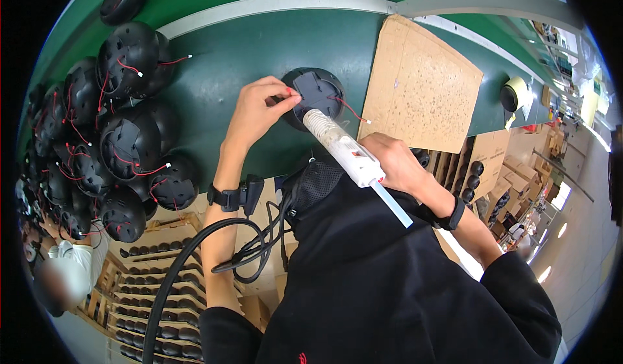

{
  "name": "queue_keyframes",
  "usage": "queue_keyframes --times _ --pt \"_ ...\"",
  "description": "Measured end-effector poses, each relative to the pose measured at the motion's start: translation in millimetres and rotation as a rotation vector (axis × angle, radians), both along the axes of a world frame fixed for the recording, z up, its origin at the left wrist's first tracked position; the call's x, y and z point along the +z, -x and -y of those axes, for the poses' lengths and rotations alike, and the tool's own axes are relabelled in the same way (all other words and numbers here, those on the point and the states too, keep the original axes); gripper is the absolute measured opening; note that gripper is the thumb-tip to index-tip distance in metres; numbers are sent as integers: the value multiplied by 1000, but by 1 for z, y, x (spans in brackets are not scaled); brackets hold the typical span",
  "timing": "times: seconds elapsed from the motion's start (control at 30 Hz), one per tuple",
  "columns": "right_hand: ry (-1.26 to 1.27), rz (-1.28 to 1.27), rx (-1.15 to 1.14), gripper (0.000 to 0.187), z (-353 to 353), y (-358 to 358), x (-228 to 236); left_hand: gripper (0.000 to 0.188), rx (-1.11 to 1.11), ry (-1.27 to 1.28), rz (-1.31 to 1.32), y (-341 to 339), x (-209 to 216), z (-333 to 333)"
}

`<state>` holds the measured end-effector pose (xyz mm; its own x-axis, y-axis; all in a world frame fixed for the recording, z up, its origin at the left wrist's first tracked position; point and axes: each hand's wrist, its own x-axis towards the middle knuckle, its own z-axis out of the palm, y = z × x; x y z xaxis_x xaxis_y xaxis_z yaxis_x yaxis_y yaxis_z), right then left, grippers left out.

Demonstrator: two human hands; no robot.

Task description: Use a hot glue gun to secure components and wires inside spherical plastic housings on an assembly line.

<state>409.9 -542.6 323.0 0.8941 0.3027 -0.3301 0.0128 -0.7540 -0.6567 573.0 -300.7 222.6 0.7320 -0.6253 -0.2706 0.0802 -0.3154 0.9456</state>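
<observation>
A round black plastic shell (314, 83) lies on the green bench, a flat black block at its middle. From its right side runs a thin red wire (354, 111) with a small white connector. My left hand (259, 107) is pinched at the shell's left edge; a bit of red shows at the fingertips, but what they hold is too small to make out. My right hand (397, 161) grips a white hot glue gun (347, 151), its spring-covered nozzle touching or just over the shell's lower edge. A pale glue stick (392, 205) sticks out of its rear.
Many similar black shells (133, 143) with red wires are heaped at the left. A stained cardboard sheet (422, 81) lies right of the work, with a tape roll (513, 94) beyond. Racks of black parts (162, 299) stand below left, near another person (68, 276). A black cable (175, 266) hangs by my left arm.
</observation>
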Motion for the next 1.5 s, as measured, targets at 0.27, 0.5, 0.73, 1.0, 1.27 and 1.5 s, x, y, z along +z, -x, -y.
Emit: queue_keyframes --times 0.27,0.5,0.73,1.0,1.27,1.5 --pt "3 -40 -46 37 0 -4 1 12 -26 28 -42 14 2 -24" --pt "-11 -76 -59 37 -1 -1 1 12 -6 22 -45 19 3 -26" --pt "-159 -29 -75 37 6 2 -1 12 4 2 47 18 -1 -25" --pt "-148 -6 -80 36 10 3 0 13 52 -9 27 14 -7 -18" --pt "-91 3 3 36 11 3 -10 14 83 -35 -61 12 -10 -15" --pt "-62 -39 28 36 12 4 -11 17 78 -44 -68 13 -10 -14"
